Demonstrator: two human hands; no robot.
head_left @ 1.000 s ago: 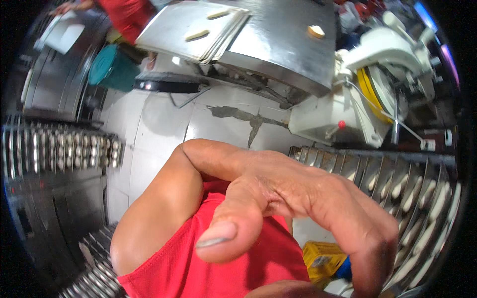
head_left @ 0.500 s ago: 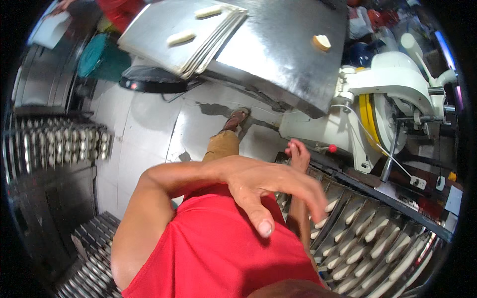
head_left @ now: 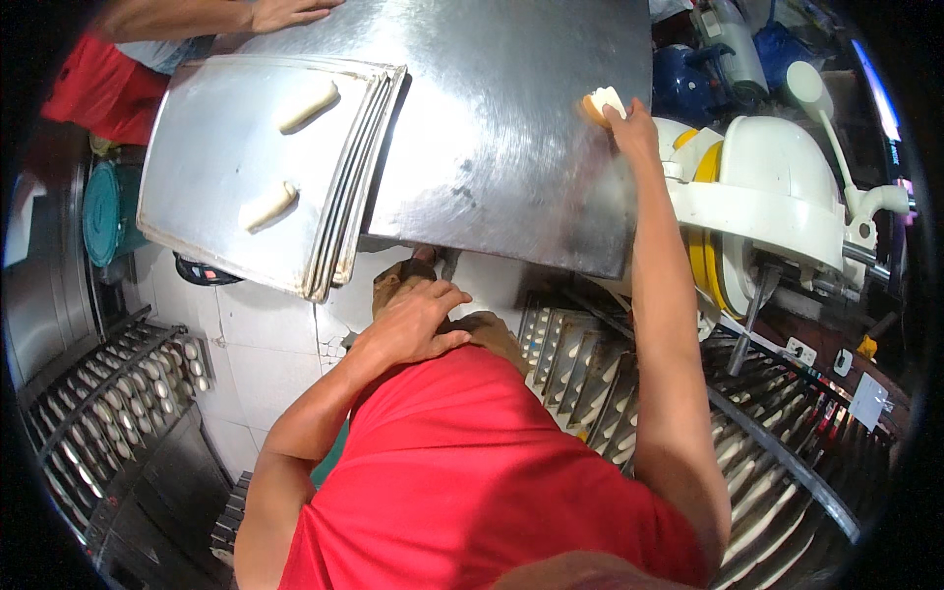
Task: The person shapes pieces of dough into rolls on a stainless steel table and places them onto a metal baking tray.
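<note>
My right arm reaches far across the steel table [head_left: 492, 187]. At its far right edge my right hand [head_left: 635, 130] has its fingertips closed on a bitten-looking piece of bread [head_left: 602, 104] with a brown crust and white crumb. My left hand [head_left: 418, 320] rests near my waist and thigh, fingers stretched and thumb apart, with nothing in it. To the left on the table lies a stack of flat metal trays [head_left: 206, 147]. Two pale dough rolls, one farther [head_left: 309, 106] and one nearer [head_left: 269, 207], sit on the top tray.
Beside the table's right edge stands a white and yellow machine [head_left: 777, 177]. Racks of trays with dough pieces fill the lower right [head_left: 767, 472] and the left [head_left: 128, 403]. A co-worker's hand [head_left: 290, 12] lies on the table's far left. A teal bin [head_left: 103, 216] stands at left.
My right hand has moved from my side to the bread on the table and closed on it. My left hand has dropped back toward my thigh. The view has shifted toward the table.
</note>
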